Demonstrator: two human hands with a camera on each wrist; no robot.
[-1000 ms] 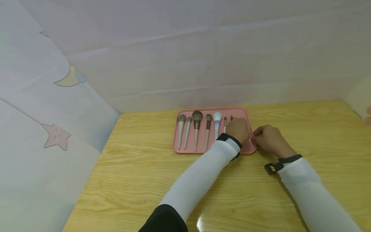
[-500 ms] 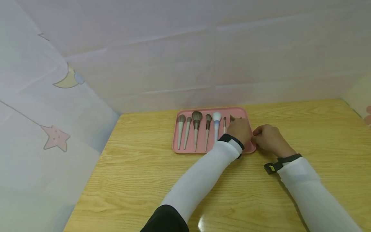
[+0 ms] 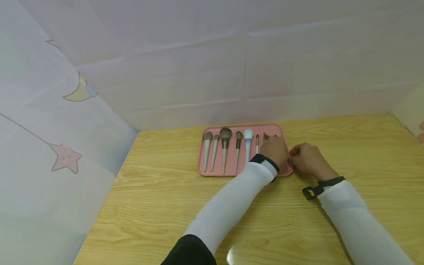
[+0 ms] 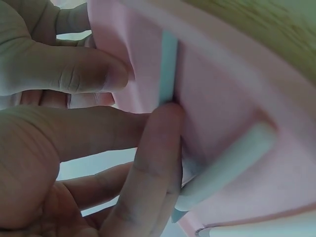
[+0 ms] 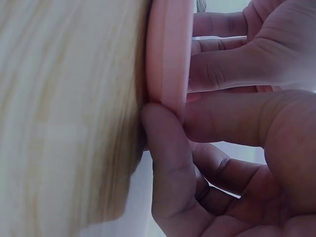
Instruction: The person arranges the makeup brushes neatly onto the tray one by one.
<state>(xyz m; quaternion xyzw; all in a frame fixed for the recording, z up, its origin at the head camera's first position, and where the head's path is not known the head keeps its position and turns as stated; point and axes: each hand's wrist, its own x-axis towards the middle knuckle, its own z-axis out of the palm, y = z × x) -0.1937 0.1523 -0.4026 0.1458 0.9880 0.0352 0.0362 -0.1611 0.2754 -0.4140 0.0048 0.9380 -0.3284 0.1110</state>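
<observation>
In the head view a pink tray lies on the table and holds a row of makeup brushes, among them a big dark-bristled brush and a white-tipped brush. My left hand reaches over the tray's right part. The left wrist view shows its thumb and finger pinching the pale handle of a makeup brush; another pale handle lies beside it. Dark bristles show beyond that hand. My right hand pinches the tray's right rim between thumb and index finger.
The wooden table extends around the tray. A pale cloth backdrop stands behind its far edge, and a printed cloth stands at the left. Both wrists wear dark straps.
My left hand has shifted slightly right over the tray, showing more of the bristles beyond it. The right hand stays on the rim, and the tray and other brushes keep their places.
</observation>
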